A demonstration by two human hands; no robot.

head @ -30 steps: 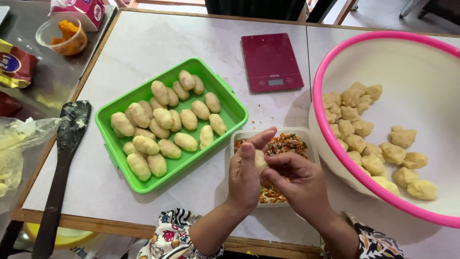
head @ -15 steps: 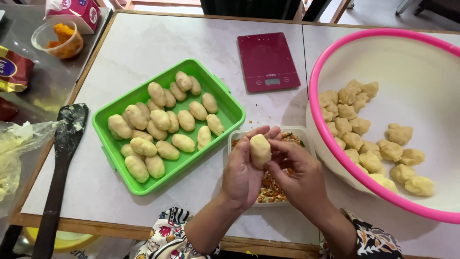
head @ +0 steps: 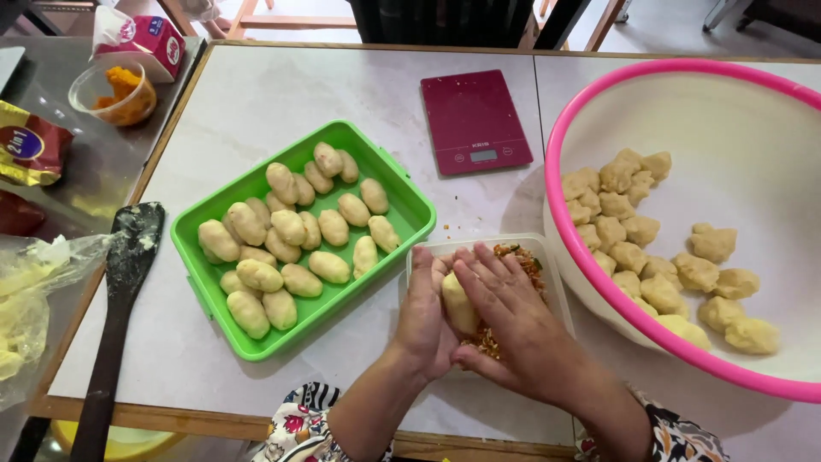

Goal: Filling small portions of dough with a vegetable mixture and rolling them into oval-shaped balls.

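Pressing a pale dough piece (head: pixel 457 301) btwn both palms, we hold it right over the clear filling container (head: pixel 547 257), which we use as landmark for everything else. Our left hand (head: pixel 425 318) cups the dough from its left side, fingers curled up along it; our right hand (head: pixel 513 321) lies flat against the other side w/ fingers stretched out over the top. So both hands are closed round the dough, which shows only as a strip in the gap. The container holds a chopped orange-brown filling (head: pixel 523 259), mostly hidden under our hands.

Just left of the container, touching or nearly so at one corner, sits the green tray (head: pixel 209 291) w/ rows of shaped oval dough rolls (head: pixel 295 231). Right of the container, close against it, is the big pink-rimmed basin (head: pixel 590 291) w/ rough dough lumps (head: pixel 637 231) inside. Beyond the container, further up the table, lies the dark red kitchen scale (head: pixel 473 120). Well left of the container, past the tray, a black spatula (head: pixel 120 299) lies dusted w/ flour.
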